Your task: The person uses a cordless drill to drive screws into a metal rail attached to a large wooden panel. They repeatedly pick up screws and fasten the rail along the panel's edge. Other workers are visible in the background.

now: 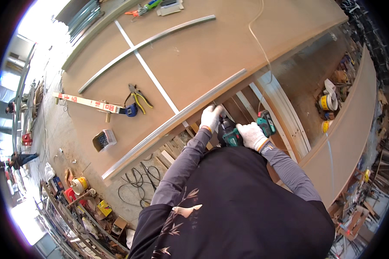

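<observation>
A white-gloved right hand gripped a green cordless drill; the left hand pinched the long aluminium edge strip steady, best kept flush.

Desk: large brown board surface, tilted in view, edges bowed by the lens. A straight metal rail runs along its near edge. A curved metal strip lies across the upper part, crossed by a thin white line. Near the left end: a long level, yellow-handled pliers just beside it, a small box of screws below. Far edge: orange-handled cutters.
</observation>
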Demonstrator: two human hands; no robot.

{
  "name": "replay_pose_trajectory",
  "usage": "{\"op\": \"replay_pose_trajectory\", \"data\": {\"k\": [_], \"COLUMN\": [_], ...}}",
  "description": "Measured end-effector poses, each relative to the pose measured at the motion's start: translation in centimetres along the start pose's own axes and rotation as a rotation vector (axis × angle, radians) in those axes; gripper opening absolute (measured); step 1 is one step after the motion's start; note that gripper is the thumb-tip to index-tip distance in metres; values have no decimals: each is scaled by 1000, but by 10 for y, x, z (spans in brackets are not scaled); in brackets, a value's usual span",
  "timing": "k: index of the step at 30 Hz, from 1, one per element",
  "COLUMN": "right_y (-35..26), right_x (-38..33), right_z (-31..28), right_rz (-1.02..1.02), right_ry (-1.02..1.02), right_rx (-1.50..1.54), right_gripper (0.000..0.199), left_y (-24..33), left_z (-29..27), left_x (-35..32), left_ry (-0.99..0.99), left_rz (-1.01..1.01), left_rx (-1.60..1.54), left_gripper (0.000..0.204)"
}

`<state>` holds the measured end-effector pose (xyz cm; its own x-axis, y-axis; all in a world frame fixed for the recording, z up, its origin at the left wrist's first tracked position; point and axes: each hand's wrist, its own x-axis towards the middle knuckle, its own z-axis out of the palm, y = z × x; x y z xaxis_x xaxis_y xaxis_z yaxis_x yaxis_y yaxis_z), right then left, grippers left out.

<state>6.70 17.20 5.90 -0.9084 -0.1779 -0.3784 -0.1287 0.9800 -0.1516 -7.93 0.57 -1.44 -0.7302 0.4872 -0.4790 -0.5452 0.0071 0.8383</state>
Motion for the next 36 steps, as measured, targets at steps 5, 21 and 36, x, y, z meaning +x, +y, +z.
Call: {"op": "replay_pose_trajectory", "data": {"k": [5,21,36], "right_y": [3,69,16], "right_x": [0,-1,7], "right_z": [-3,62,-8], "right_rz": [-129,-67,-118], "right_ry": [258,315,143], "right_rx": [11,-207,-124], "right_gripper": [36,16,17], "left_y": [109,85,112], "left_z": [-24,-36,-52], "left_x": [-58,60,41], "left_ry": [182,-318,-338], "left_rz": [731,353,391], "left_rx": [1105,1701,1637], "left_gripper": [37,40,41]}}
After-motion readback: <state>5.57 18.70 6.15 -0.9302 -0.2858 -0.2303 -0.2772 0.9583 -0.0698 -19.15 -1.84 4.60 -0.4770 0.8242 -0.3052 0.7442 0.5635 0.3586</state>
